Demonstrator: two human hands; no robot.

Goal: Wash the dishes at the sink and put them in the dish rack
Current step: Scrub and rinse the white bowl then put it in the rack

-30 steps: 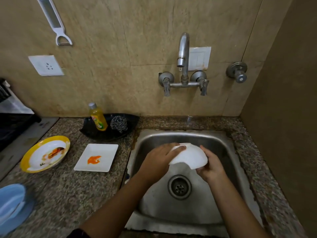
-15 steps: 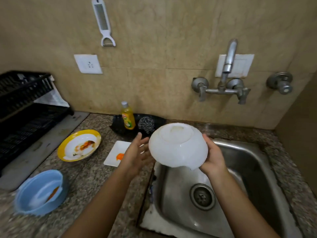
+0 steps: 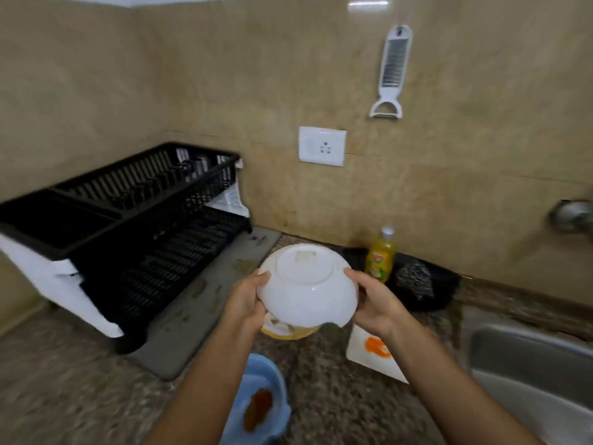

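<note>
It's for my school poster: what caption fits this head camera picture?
The left hand and right hand hold an upside-down white bowl over the counter, near the black dish rack.

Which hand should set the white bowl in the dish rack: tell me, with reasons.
Left, probably. The left hand and right hand both hold the upturned white bowl, but the dish rack stands to the left; the right would reach across.

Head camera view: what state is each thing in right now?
White bowl: upside down, held off the counter.
Left hand: grips the bowl's side.
Right hand: grips the opposite side.
Blue bowl: dirty, brown residue inside.
Square plate: dirty, orange smear.
Soap bottle: upright, capped.
Dish rack: contents unclear, blurred.
</note>
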